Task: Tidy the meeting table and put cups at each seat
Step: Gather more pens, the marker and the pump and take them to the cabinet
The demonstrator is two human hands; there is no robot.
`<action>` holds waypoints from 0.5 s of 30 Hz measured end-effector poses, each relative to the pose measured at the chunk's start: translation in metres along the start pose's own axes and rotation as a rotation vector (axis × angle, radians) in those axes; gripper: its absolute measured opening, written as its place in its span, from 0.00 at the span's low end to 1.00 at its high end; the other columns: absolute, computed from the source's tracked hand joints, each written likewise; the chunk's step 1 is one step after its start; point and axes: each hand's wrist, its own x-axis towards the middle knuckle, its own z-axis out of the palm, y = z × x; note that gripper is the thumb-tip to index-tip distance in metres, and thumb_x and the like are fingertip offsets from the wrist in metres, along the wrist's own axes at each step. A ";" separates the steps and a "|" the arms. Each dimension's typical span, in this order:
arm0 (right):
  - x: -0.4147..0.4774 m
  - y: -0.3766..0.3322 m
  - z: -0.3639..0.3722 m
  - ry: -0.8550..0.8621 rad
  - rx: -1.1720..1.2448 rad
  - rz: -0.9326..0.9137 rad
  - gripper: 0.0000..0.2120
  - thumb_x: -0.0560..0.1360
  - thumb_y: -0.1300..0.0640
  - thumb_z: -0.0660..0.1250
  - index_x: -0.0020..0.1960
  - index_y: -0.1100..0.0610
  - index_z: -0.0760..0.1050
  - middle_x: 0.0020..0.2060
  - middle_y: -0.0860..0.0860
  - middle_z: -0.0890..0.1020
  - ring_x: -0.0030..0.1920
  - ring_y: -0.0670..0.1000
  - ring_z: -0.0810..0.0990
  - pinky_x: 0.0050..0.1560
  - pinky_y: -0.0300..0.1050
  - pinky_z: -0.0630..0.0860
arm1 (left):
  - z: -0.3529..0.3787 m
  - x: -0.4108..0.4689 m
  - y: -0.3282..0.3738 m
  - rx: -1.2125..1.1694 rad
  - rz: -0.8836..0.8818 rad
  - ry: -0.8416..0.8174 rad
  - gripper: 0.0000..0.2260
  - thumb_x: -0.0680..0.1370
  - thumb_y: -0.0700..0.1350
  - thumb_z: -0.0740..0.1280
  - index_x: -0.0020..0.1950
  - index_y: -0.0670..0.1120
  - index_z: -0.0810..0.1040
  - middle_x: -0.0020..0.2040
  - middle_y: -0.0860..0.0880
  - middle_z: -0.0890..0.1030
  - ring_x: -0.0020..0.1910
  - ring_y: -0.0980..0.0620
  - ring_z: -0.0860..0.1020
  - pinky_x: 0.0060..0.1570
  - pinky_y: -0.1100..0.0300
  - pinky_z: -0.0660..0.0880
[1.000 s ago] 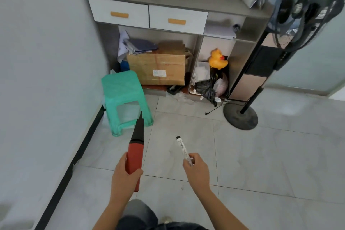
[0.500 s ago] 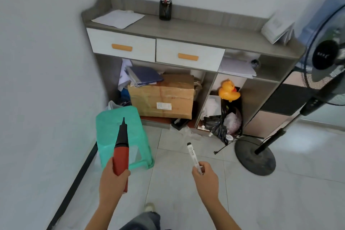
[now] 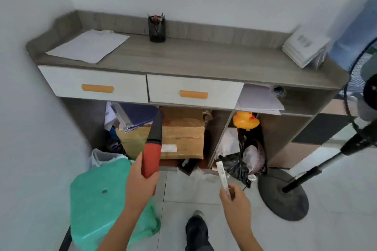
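Note:
My left hand (image 3: 140, 181) grips a red tool with a long black tip (image 3: 152, 144), pointing up toward the cabinet. My right hand (image 3: 234, 199) pinches a thin white marker pen (image 3: 222, 177), its tip tilted up and left. Both hands hang over the floor just in front of a grey sideboard (image 3: 204, 61) with two white drawers. A black mesh pen holder (image 3: 157, 29) stands at the back of its top. No cups or meeting table are in view.
A green plastic stool (image 3: 98, 208) stands at lower left by the wall. Papers (image 3: 87, 46) and booklets (image 3: 305, 47) lie on the sideboard. Below sit a cardboard box (image 3: 183, 134), a yellow rubber duck (image 3: 245, 120) and black bags (image 3: 242, 165). A fan's round base (image 3: 283, 195) is at right.
I have walked closer to the sideboard, which now fills the view. Both hands still hold their items and have risen toward the cabinet's lower shelves.

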 end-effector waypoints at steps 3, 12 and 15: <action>0.069 -0.040 0.005 -0.025 -0.006 -0.114 0.03 0.75 0.57 0.63 0.42 0.53 0.71 0.32 0.49 0.75 0.31 0.47 0.71 0.31 0.40 0.66 | 0.003 0.066 0.043 0.005 0.083 0.090 0.33 0.72 0.39 0.68 0.73 0.48 0.57 0.58 0.46 0.71 0.50 0.46 0.74 0.49 0.52 0.75; 0.241 -0.193 0.023 -0.206 0.028 -0.492 0.03 0.74 0.55 0.64 0.48 0.51 0.72 0.36 0.47 0.75 0.32 0.45 0.71 0.31 0.37 0.66 | -0.016 0.212 0.140 0.093 0.131 0.354 0.29 0.72 0.39 0.68 0.70 0.46 0.61 0.60 0.41 0.73 0.47 0.46 0.73 0.47 0.53 0.72; 0.279 -0.232 0.043 -0.254 0.000 -0.508 0.12 0.75 0.54 0.62 0.58 0.53 0.70 0.34 0.43 0.73 0.31 0.44 0.71 0.29 0.36 0.64 | -0.015 0.240 0.148 0.124 0.119 0.369 0.28 0.72 0.39 0.68 0.69 0.45 0.62 0.58 0.42 0.74 0.46 0.46 0.73 0.45 0.55 0.70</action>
